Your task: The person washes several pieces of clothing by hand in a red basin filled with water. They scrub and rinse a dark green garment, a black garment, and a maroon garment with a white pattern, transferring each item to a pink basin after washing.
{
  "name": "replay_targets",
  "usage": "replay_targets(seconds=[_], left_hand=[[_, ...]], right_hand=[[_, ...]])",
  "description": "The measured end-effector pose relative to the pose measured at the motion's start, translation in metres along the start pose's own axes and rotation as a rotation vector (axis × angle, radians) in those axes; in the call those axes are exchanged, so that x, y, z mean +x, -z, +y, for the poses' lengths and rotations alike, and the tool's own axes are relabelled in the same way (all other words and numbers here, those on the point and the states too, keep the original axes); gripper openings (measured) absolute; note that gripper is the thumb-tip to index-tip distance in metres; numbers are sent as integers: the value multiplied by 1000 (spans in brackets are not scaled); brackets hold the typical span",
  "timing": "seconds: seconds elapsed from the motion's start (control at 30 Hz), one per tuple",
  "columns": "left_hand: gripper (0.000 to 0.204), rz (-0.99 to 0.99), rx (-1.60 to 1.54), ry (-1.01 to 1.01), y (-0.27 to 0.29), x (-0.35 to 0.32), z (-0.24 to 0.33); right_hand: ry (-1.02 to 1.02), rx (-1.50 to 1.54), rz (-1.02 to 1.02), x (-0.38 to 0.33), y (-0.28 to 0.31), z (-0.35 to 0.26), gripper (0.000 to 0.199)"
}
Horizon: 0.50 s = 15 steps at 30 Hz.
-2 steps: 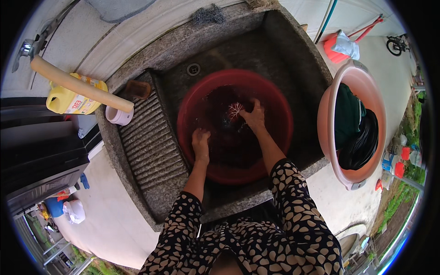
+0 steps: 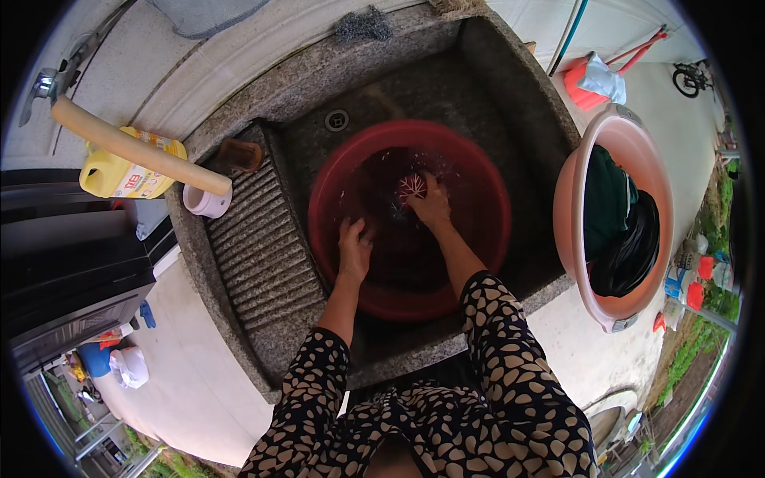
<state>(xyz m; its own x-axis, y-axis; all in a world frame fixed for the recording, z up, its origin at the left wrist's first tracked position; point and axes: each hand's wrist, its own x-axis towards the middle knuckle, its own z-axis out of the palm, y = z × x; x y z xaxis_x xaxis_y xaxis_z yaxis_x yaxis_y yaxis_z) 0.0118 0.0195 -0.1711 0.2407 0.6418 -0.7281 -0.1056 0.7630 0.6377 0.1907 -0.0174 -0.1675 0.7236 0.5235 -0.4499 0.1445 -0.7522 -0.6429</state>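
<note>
Both hands were down in a red basin [image 2: 486, 239] that sat in the well of a grey stone sink [image 2: 510, 88]. The right hand [image 2: 431, 203] was closed around a bunched piece of cloth [image 2: 412, 186], pale with a reddish pattern, held at the water's surface near the middle of the basin. The left hand [image 2: 354, 248] lay lower and nearer the person, fingers curled down into the dark water; whether it gripped anything under the surface could not be told. Patterned sleeves, dark with pale spots, covered both upper arms.

Left of the basin ran the sink's ribbed washboard slope [image 2: 259, 247], with a brown block [image 2: 239, 155] at its top and a small white cup [image 2: 205, 201] just beside it. A tan hose [image 2: 135, 147] reached from a tap [image 2: 44, 84] across a yellow jug [image 2: 119, 175]. Right of the sink stood a pink tub [image 2: 570, 239] holding dark green and black clothes [image 2: 621, 231].
</note>
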Motion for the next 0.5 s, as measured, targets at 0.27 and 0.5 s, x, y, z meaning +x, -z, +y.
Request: replay_targets(seconds=[0.27, 0.5], left_hand=[[81, -231, -329, 116, -41, -7, 55], [43, -421, 312, -498, -46, -87, 51]], right_hand=[[804, 230, -331, -124, 44, -58, 21], [1093, 107, 144, -147, 13, -70, 19]])
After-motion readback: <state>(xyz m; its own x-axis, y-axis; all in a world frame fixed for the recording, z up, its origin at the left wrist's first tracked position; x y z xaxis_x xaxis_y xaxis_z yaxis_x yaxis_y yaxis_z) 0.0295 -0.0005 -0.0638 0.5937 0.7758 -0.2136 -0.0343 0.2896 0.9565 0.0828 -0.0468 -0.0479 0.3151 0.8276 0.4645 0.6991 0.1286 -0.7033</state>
